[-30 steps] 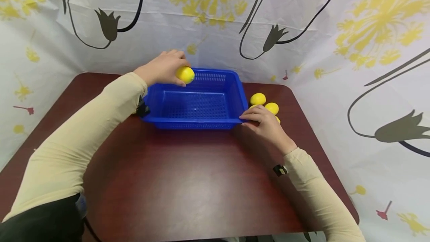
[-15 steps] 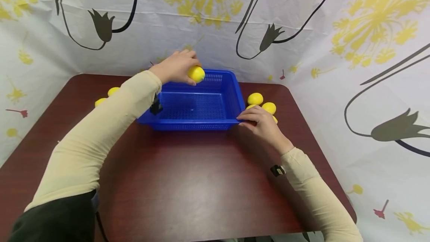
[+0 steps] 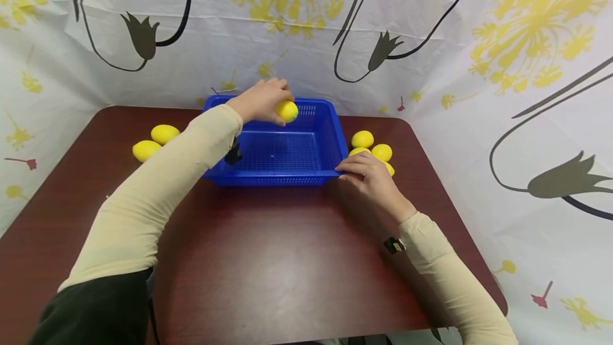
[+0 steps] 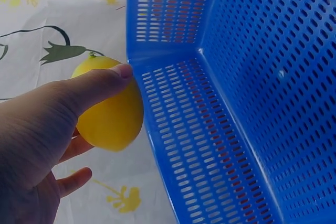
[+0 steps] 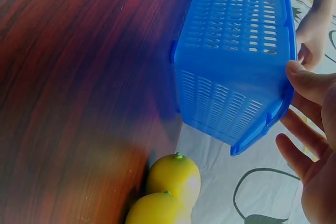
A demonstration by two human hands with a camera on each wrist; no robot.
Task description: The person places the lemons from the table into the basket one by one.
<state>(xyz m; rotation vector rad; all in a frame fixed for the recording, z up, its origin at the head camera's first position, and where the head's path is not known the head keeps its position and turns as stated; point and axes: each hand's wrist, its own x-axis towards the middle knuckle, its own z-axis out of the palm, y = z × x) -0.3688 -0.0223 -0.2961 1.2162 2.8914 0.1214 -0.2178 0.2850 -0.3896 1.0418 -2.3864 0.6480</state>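
Observation:
My left hand (image 3: 263, 101) holds a yellow lemon (image 3: 287, 111) over the back part of a blue perforated plastic basket (image 3: 273, 174). In the left wrist view the thumb lies across the lemon (image 4: 113, 116), beside the basket's rim. No fruit shows on the visible part of the basket floor. At the basket's front right corner, my right hand (image 3: 375, 180) pinches the rim between thumb and fingers. The right wrist view shows the thumb on the rim of the basket (image 5: 231, 77) and the other fingers spread beside the corner.
Several lemons (image 3: 362, 139) lie right of the basket, partly behind my right hand. Two more lemons (image 3: 165, 133) rest on the left of the dark red-brown table (image 3: 268, 260). A patterned white cloth (image 3: 306, 57) hangs close behind and at both sides.
My left hand has carried the lemon rightward over the basket, and two lemons at the left have come into sight from behind the sleeve. The right hand stays at the rim.

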